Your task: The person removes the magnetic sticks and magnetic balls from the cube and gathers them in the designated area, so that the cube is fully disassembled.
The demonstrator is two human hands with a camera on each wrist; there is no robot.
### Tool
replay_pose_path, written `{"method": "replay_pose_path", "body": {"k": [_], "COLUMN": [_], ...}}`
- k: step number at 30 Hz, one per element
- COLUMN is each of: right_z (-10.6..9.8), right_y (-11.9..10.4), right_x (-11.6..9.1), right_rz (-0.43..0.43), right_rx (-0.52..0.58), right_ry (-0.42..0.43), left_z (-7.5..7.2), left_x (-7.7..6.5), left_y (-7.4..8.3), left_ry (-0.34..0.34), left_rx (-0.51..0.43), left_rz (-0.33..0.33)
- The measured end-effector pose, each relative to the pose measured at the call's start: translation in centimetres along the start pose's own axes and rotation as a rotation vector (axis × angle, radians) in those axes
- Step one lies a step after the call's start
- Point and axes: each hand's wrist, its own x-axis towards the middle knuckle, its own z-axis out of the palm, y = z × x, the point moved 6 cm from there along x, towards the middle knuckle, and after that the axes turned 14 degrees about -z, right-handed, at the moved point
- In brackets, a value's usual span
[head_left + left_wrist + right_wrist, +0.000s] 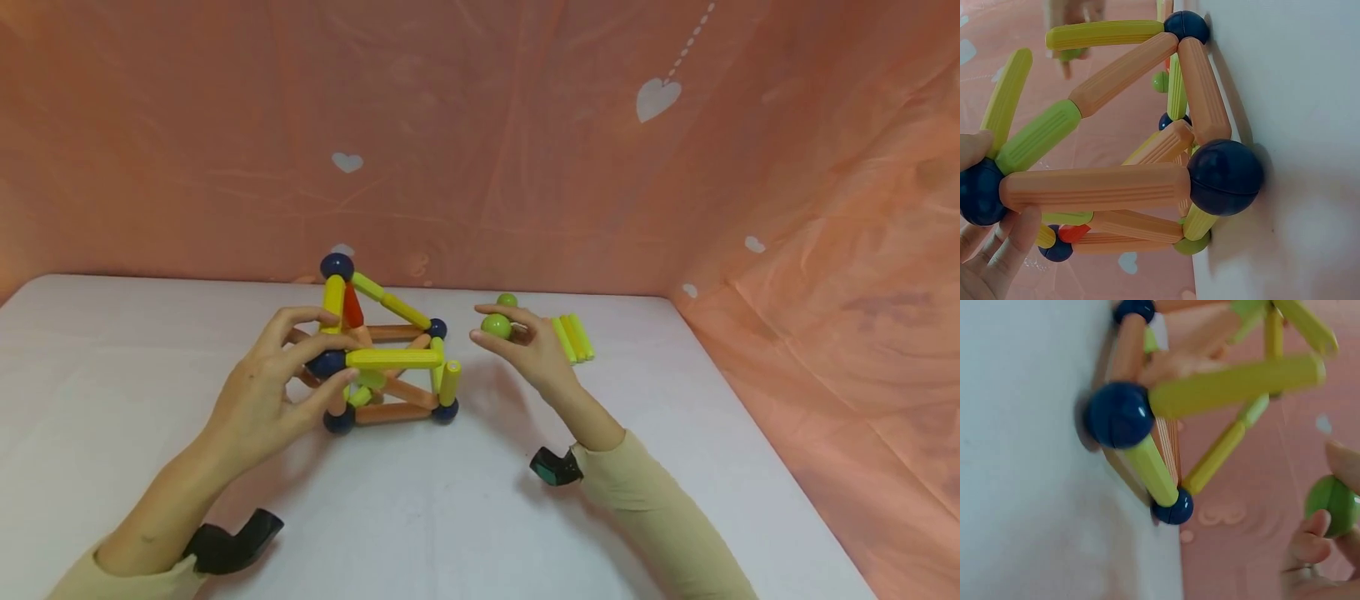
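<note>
Stick frame: magnet-style build [393, 412], left of centre in head view, lower balls on table; upper rods look easy to swivel, so gentle handling suits.
Held corner: navy ball [327, 363], raised, at the frame's near left; yellow rod [393, 358] runs from it toward frame centre, far end free.
Upright rod: yellow [449, 382], on lower-right navy ball [446, 411]; top end also free. Aligning both free ends calls for small, slow moves.
Left hand: [273, 383] thumb and fingers pinch the navy ball; best to steady it without twisting.
Green ball: [496, 326] centre of head view, off the table, apart from the frame.
Right hand: [536, 354] thumb and fingertip pinch the green ball by its sides, front exposed; good hold for a straight approach.
Second green ball: [507, 301] just beyond right hand.
Spare rods: three [573, 337], side by side, right of centre.
Table: white [465, 517], lower frame.
Backdrop: pink heart cloth [480, 150], upper frame.
</note>
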Motion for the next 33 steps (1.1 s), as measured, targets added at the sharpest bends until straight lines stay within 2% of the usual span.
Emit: {"method": "replay_pose_path", "body": {"k": [3, 5, 13, 20, 27, 33], "right_z": [-0.5, -0.6, -0.5, 0.3, 0.8, 0.8], "right_y": [1.7, 2.6, 4.7, 6.2, 7.1, 7.4], "right_x": [0.6, 1.1, 3.6, 5.8, 7.4, 8.1], "right_rz": [0.135, 0.176, 0.217, 0.267, 0.316, 0.309], "right_rx": [0.018, 0.028, -0.012, -0.182, -0.201, -0.332], "right_ry": [-0.005, 0.009, 0.064, 0.023, 0.023, 0.002], "left_z": [0.0, -0.1, -0.2, -0.1, 0.1, 0.1], "left_x": [-0.1, -0.2, -0.5, -0.8, -1.0, -1.2], "left_y": [0.0, 0.1, 0.3, 0.7, 1.2, 1.3], "left_ry": [0.005, 0.009, 0.026, 0.026, 0.021, 0.022], "left_rx": [-0.003, -0.005, -0.011, -0.018, -0.028, -0.037], "left_rz": [0.006, 0.009, 0.027, 0.025, 0.024, 0.019]}}
